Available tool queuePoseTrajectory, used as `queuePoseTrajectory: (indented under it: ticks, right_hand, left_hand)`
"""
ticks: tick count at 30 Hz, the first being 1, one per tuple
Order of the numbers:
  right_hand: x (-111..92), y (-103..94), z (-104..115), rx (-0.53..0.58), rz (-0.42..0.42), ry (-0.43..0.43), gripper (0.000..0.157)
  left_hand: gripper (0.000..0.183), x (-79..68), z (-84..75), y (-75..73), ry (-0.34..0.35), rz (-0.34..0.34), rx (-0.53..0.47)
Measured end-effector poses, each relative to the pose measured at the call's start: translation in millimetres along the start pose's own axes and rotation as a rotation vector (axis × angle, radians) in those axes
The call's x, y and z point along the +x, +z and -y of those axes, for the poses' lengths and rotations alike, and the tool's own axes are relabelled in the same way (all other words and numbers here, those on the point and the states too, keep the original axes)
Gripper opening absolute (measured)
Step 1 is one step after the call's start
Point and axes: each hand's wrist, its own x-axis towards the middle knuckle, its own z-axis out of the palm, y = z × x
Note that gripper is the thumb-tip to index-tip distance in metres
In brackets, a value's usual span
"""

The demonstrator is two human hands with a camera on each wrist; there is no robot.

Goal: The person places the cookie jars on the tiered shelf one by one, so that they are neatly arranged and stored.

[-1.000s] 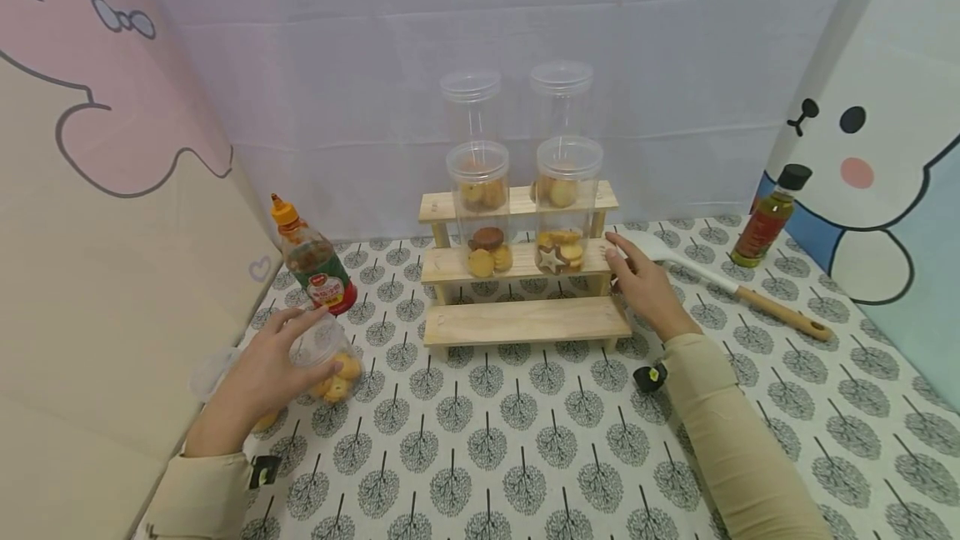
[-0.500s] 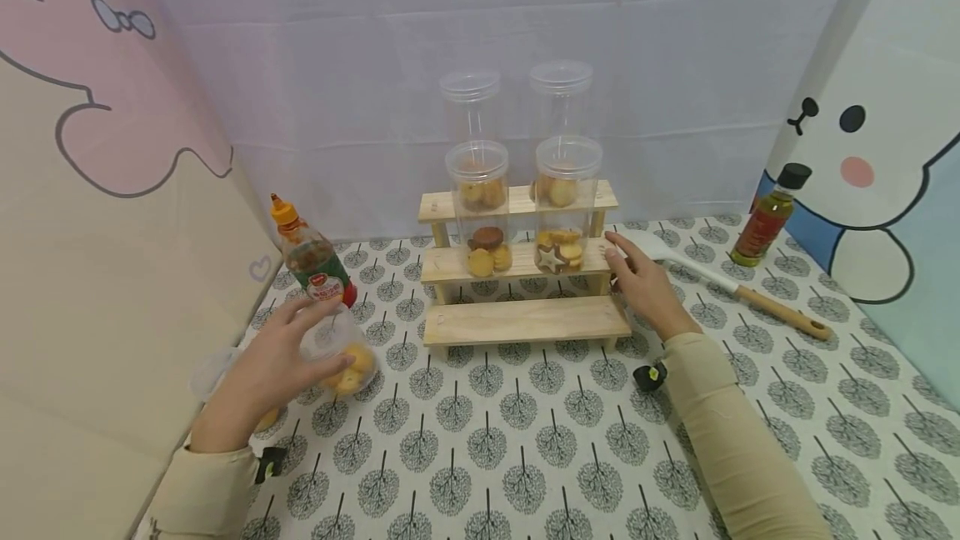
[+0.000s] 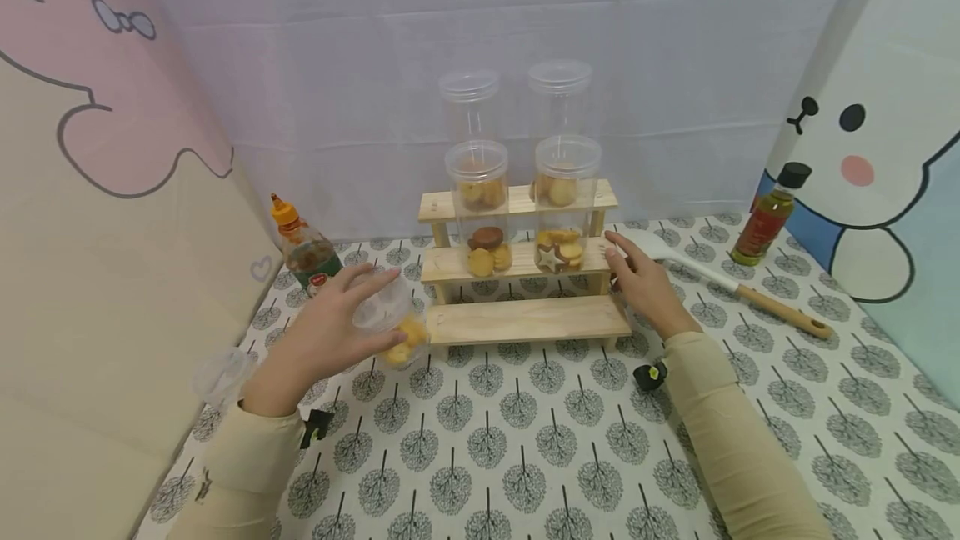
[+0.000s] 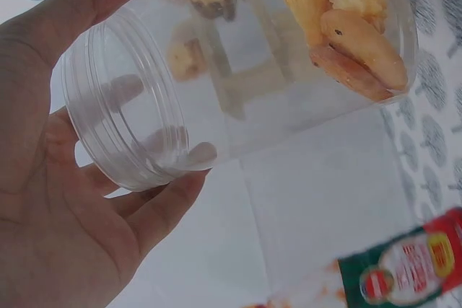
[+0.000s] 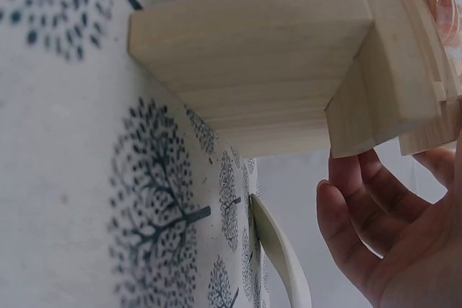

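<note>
My left hand (image 3: 330,332) grips a clear cookie jar (image 3: 389,302) round its top end, left of the wooden tiered stand (image 3: 525,321). The jar tilts, and yellow cookies (image 4: 361,45) lie at its bottom end in the left wrist view. Thumb and fingers wrap opposite sides of its ridged rim. My right hand (image 3: 647,288) holds the right end of the stand's middle shelf, its fingertips touching the wood (image 5: 386,113) in the right wrist view. Two cookie jars (image 3: 477,207) stand on the middle shelf and two more on the top one.
A sauce bottle with an orange cap (image 3: 296,232) stands behind my left hand. Clear plastic (image 3: 225,373) lies left of my left wrist. To the right are a white spatula with a wooden handle (image 3: 780,311) and an oil bottle (image 3: 763,223).
My left hand has carried the jar rightward and slightly away from me, towards the stand's lowest shelf. My right hand has stayed at the stand's end.
</note>
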Motion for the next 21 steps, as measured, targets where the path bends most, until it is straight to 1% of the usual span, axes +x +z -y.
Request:
queuePoseTrajectory:
  ticks: [7, 11, 14, 19, 21]
  right_hand:
    - [0, 0.5, -1, -0.004, -0.009, -0.003, 0.062]
    - [0, 0.8, -1, -0.009, -0.004, -0.009, 0.062]
    - [0, 0.5, -1, -0.011, 0.003, -0.012, 0.063]
    - [0, -1.0, 0, -0.022, -0.001, -0.018, 0.062]
    - [1, -1.0, 0, -0.022, -0.004, -0.02, 0.061]
  left_hand:
    - [0.083, 28.0, -29.3, 9.7, 0.05, 0.031, -0.062]
    - [0.082, 41.0, -41.4, 18.7, 0.073, 0.045, -0.072]
    - [0.082, 48.0, -49.1, 25.0, 0.095, 0.051, -0.075]
    - [0.082, 59.4, -62.2, 35.0, 0.207, 0.022, -0.072]
    - [0.082, 62.6, -67.1, 38.5, 0.239, 0.012, -0.064]
